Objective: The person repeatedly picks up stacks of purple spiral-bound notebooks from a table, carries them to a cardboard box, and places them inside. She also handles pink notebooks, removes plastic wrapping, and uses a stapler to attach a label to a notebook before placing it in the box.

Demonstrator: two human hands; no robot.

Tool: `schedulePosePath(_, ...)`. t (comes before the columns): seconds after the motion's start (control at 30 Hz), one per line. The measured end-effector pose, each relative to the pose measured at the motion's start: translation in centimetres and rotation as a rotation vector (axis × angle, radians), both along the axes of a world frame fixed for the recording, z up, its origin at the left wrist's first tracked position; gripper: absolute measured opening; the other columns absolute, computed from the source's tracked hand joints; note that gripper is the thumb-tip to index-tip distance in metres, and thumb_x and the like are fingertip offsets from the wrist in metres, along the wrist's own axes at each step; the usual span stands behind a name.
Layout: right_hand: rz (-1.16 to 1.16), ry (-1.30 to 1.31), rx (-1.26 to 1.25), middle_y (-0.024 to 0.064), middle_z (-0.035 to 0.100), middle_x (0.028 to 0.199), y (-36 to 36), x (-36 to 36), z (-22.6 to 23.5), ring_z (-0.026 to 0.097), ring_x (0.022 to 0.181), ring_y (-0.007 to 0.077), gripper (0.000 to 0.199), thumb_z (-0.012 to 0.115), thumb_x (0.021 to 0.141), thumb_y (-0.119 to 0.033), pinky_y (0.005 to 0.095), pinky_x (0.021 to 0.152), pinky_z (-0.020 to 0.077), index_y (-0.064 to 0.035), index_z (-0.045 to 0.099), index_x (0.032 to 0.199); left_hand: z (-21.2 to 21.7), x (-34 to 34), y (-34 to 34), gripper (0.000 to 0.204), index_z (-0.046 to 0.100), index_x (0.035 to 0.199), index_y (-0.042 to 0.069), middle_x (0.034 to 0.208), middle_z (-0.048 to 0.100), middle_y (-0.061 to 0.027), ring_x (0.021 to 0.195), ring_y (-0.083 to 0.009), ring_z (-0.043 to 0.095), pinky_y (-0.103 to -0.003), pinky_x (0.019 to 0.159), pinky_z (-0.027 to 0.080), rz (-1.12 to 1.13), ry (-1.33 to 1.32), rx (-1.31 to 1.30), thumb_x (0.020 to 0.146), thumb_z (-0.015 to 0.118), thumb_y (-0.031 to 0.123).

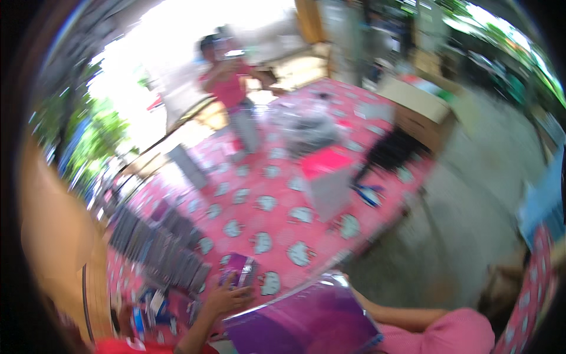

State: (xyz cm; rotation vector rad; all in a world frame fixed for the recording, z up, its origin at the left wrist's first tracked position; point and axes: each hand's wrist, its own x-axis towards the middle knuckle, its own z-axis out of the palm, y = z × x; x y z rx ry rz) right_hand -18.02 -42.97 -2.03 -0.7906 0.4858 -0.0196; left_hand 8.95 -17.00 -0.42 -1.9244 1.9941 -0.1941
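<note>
Small purple packet [240, 272] lies near the tabletop's [330, 236] near edge, left hand [227, 298] closed on its lower end. Right hand hidden behind the large purple folder [303, 324]; grip unreadable. Advice: lift slowly, keeping clear of the dark packet rows [159, 248].

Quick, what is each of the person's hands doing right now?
Left hand: fingers closed on a small purple packet on the pink patterned mat.
Right hand: hidden behind the big purple folder; cannot be told.
</note>
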Motion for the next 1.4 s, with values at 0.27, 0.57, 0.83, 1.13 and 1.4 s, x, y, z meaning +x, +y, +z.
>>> schedulePosePath(0.27,-0.348,0.047,-0.272,0.0065,0.054,0.109,-0.5,-11.6,-2.4,0.048,0.103,0.0151,0.068,0.026,0.089,-0.065,0.0299,0.091,0.0374,-0.0066,0.052,0.112,5.4,-9.1,-13.5,0.039,0.048,0.123,0.025,0.127,0.045,0.0088,0.129,-0.0273,0.033,-0.051,0.098,0.034,-0.268,0.239,-0.084,0.084,0.048,0.033)
schedulePosePath(0.57,-0.962,-0.017,-0.062,0.0122,0.057,0.117,-4.0,-26.2,-2.6,0.051,0.108,0.0222,0.077,0.028,0.087,-0.068,0.0345,0.094,0.0377,-0.0036,0.057,0.117,-0.2,-28.3,-29.7,0.042,0.042,0.129,0.024,0.133,0.040,0.0034,0.130,-0.0279,0.032,-0.048,0.102,0.029,0.159,1.456,0.248,0.088,0.042,0.034)
schedulePosePath(0.83,-1.287,-0.114,0.145,0.0094,0.053,0.122,-10.7,-43.3,2.5,0.051,0.109,0.0181,0.070,0.038,0.087,-0.064,0.0328,0.092,0.0420,-0.0065,0.046,0.127,-5.0,-47.0,-41.1,0.045,0.037,0.134,0.023,0.139,0.035,-0.0013,0.130,-0.0286,0.030,-0.046,0.106,0.025,0.459,2.034,0.757,0.091,0.036,0.035)
schedulePosePath(1.13,-1.677,-0.070,0.004,0.0121,0.043,0.136,-19.9,-57.9,-1.0,0.043,0.123,0.0231,0.079,0.025,0.088,-0.067,0.0342,0.103,0.0314,-0.0063,0.036,0.136,-4.7,-68.7,-56.8,0.047,0.031,0.140,0.022,0.145,0.030,-0.0066,0.131,-0.0292,0.029,-0.043,0.110,0.020,0.260,1.892,1.130,0.095,0.029,0.036)
schedulePosePath(1.4,-2.041,-0.078,-0.145,0.0104,0.043,0.134,-30.9,-67.9,-1.8,0.040,0.123,0.0232,0.084,0.031,0.082,-0.072,0.0380,0.105,0.0294,-0.0076,0.038,0.134,-4.8,-83.7,-71.4,0.037,0.047,0.121,0.011,0.123,0.051,-0.0076,0.109,-0.0219,0.051,-0.038,0.091,0.043,0.598,1.881,1.062,0.094,0.041,0.035)
